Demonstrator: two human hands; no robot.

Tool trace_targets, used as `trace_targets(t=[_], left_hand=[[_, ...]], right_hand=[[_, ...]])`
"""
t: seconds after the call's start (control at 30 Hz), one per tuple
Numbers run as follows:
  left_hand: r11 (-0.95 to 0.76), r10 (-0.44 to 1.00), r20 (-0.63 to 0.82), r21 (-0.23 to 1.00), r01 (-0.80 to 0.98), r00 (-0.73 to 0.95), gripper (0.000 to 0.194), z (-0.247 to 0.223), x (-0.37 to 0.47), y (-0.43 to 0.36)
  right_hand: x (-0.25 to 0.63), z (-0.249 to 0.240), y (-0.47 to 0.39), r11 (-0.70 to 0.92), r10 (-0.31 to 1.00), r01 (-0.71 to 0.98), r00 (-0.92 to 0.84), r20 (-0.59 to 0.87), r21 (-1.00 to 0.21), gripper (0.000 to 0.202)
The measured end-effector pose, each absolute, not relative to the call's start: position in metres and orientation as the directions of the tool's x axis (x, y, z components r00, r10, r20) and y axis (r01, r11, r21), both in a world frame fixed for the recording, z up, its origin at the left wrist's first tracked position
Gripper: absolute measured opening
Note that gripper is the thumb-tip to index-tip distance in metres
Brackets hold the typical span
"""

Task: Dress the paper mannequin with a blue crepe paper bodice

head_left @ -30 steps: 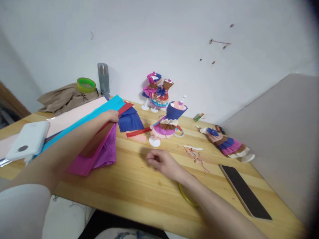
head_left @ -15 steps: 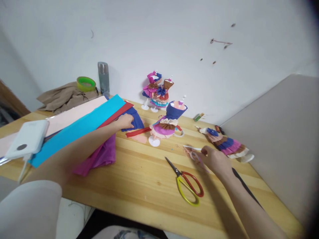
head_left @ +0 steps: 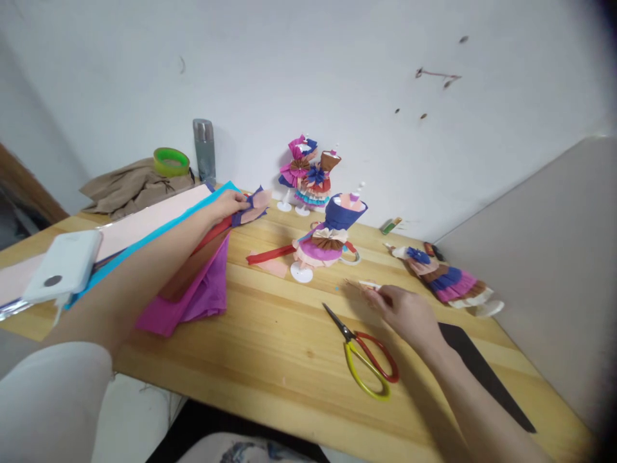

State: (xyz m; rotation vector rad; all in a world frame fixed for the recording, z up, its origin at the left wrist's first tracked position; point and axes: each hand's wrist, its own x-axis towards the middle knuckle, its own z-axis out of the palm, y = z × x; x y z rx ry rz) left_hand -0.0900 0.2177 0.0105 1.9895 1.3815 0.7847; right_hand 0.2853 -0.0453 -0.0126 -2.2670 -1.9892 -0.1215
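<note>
My left hand is closed on the edge of blue crepe paper, which it lifts at the right end of the paper pile. Near the table's middle, my right hand pinches a bundle of thin scraps and a white strip. Between the hands stands a small dress form with a blue top and a pink skirt. A red strip lies to its left over a peach scrap. Scissors with red and yellow handles lie slightly open nearer me.
Two dressed forms stand by the wall; another lies at the right. A thermos, green tape roll, brown cloth, white power bank, magenta paper and black flat piece are also on the table.
My left hand has lifted the blue paper and drawn it back to the left, folding it over. My right hand has gathered the scraps and shifted slightly left, away from the black piece.
</note>
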Motion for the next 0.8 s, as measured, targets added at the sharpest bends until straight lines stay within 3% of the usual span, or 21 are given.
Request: trace_targets(t=[0.23, 0.3, 0.4, 0.5, 0.67, 0.73, 0.8], left_hand=[[-0.197, 0.949, 0.089, 0.917, 0.348, 0.301, 0.027, 0.039, -0.106, 0.202], [-0.170, 0.940, 0.064, 0.939, 0.300, 0.335, 0.027, 0.044, -0.108, 0.193], [-0.124, 0.919, 0.007, 0.954, 0.272, 0.393, 0.026, 0.046, -0.110, 0.178], [-0.082, 0.902, -0.047, 0.958, 0.276, 0.429, 0.022, 0.041, -0.110, 0.166], [0.140, 0.889, -0.195, 0.977, 0.159, 0.415, 0.010, 0.033, -0.097, 0.148], [0.244, 0.874, -0.246, 0.968, 0.060, 0.418, 0.008, 0.031, -0.089, 0.141], [0.279, 0.881, -0.251, 0.960, -0.011, 0.401, 0.011, 0.030, -0.083, 0.135]], right_hand=[[0.184, -0.002, -0.046, 0.338, 0.940, 0.910, -0.312, 0.140, -0.242, 0.021], [0.161, -0.001, -0.039, 0.450, 0.892, 0.826, -0.397, 0.216, -0.339, 0.017], [0.133, -0.002, -0.021, 0.596, 0.798, 0.709, -0.467, 0.381, -0.377, 0.035], [0.112, -0.003, 0.002, 0.625, 0.753, 0.698, -0.422, 0.504, -0.350, 0.045], [0.088, -0.008, 0.032, 0.536, 0.799, 0.761, -0.318, 0.511, -0.365, 0.072], [0.084, -0.011, 0.039, 0.510, 0.815, 0.772, -0.292, 0.501, -0.380, 0.065], [0.082, -0.015, 0.044, 0.477, 0.832, 0.781, -0.253, 0.493, -0.404, 0.041]])
